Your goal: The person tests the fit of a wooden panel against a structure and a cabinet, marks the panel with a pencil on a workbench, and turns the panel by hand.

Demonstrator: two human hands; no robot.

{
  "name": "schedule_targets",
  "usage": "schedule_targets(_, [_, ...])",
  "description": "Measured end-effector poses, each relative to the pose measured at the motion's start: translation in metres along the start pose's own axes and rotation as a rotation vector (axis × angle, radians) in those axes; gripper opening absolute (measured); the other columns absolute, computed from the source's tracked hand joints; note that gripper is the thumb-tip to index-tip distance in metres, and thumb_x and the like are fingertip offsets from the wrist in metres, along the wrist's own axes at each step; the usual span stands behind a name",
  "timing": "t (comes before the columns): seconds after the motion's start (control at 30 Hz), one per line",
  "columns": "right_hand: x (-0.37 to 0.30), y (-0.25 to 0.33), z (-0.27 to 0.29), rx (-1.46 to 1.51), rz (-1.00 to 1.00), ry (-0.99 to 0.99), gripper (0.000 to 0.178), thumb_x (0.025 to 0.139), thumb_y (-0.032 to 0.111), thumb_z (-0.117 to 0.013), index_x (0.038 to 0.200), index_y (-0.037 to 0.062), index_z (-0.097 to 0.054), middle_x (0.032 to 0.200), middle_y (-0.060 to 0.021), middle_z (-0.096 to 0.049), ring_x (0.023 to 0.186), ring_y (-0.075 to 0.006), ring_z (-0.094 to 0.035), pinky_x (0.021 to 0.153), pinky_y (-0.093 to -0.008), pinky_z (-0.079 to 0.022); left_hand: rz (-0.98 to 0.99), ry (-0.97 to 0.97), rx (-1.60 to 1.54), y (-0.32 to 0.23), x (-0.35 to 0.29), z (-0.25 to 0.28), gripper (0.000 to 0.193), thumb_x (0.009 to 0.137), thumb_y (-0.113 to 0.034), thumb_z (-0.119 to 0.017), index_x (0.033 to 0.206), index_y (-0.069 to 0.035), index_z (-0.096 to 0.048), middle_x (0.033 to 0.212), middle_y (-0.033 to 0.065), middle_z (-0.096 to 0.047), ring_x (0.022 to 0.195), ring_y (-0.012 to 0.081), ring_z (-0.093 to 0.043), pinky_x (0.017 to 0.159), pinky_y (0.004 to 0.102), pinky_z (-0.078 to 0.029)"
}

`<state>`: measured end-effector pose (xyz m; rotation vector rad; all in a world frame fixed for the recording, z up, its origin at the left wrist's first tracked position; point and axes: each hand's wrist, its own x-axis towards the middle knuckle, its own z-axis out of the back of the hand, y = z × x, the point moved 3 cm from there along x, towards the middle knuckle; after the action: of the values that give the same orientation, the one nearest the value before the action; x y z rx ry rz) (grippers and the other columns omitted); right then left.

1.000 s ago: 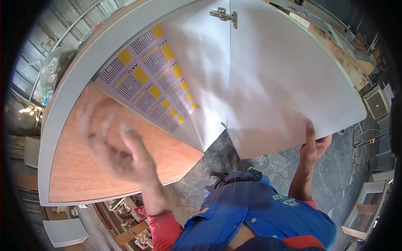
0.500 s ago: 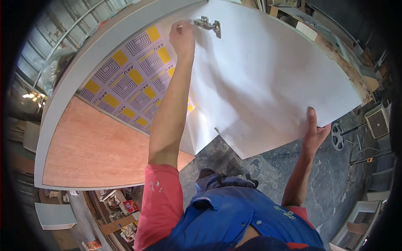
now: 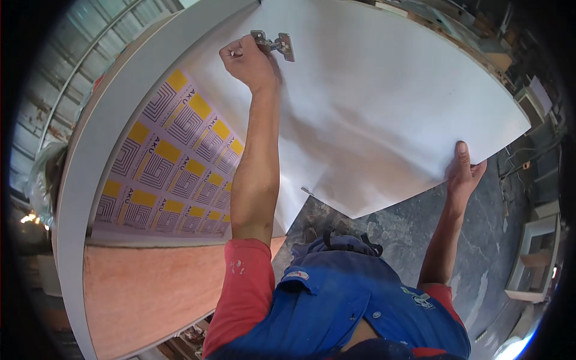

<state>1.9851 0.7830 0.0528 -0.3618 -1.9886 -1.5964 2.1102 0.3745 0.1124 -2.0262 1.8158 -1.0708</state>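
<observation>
A white cabinet door [image 3: 372, 102] swings out across the upper middle and right. Its edge is in my right hand [image 3: 465, 172], with the thumb flat on the near face and the fingers behind. A metal concealed hinge [image 3: 282, 45] joins the door to the cabinet's inner side near the top, and a second hinge [image 3: 307, 191] shows lower down. My left hand [image 3: 249, 63] is raised beside the upper hinge, its fingers curled together against the hinge's cabinet-side arm. Something tiny and bright shows between those fingers, too small to name.
The pale cabinet frame [image 3: 72, 198] curves along the left. Inside are a purple-and-yellow patterned back panel [image 3: 162, 168] and a reddish plywood panel [image 3: 150, 294]. Grey concrete floor [image 3: 384, 243] shows below the door. An open white box frame [image 3: 534, 258] stands at the right.
The view has shifted, so the cabinet interior sits differently. My left hand has come closer to the upper hinge, now touching or overlapping it. My right hand keeps its hold on the door edge.
</observation>
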Motion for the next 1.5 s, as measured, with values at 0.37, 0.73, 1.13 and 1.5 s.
schedule_targets(0.37, [-0.009, 0.006, 0.008, 0.006, 0.040, -0.077, 0.050, 0.086, 0.016, -0.074, 0.123, -0.0078, -0.051, 0.113, -0.0132, -0.062, 0.104, -0.0208, -0.060, 0.096, -0.0335, -0.044, 0.062, -0.054, -0.007, -0.002, -0.001, -0.005, 0.021, 0.080, 0.000, -0.057, 0.089, -0.004, -0.038, 0.075, 0.0109, -0.056, 0.060, 0.0163, -0.056, 0.052, 0.0286, -0.048])
schedule_targets(0.73, [-0.017, 0.015, 0.002, 0.055, 0.038, -0.073, 0.047, 0.085, 0.022, -0.075, 0.117, -0.0076, -0.056, 0.111, -0.0116, -0.062, 0.100, -0.0201, -0.060, 0.093, -0.0336, -0.045, 0.028, -0.095, -0.179, 0.008, 0.006, 0.002, 0.022, 0.080, 0.003, -0.056, 0.089, -0.004, -0.038, 0.075, 0.0112, -0.057, 0.057, 0.0161, -0.056, 0.047, 0.0277, -0.045])
schedule_targets(1.13, [-0.035, 0.024, 0.007, 0.112, 0.056, -0.050, 0.032, 0.084, 0.017, -0.074, 0.104, -0.0050, -0.062, 0.099, -0.0095, -0.065, 0.093, -0.0186, -0.062, 0.087, -0.0333, -0.046, 0.043, 0.014, -0.070, 0.006, 0.016, 0.008, 0.020, 0.085, -0.008, -0.061, 0.079, -0.008, -0.042, 0.060, 0.0070, -0.054, 0.040, 0.0126, -0.045, 0.036, 0.0246, -0.033])
schedule_targets(1.5, [-0.026, 0.008, 0.014, 0.064, 0.084, -0.029, 0.040, 0.086, 0.022, -0.073, 0.111, -0.0057, -0.058, 0.102, -0.0084, -0.063, 0.094, -0.0171, -0.059, 0.088, -0.0318, -0.045, -0.017, -0.150, -0.270, 0.011, 0.006, -0.005, 0.023, 0.085, 0.000, -0.061, 0.080, -0.008, -0.039, 0.061, 0.0079, -0.054, 0.039, 0.0117, -0.042, 0.034, 0.0249, -0.032])
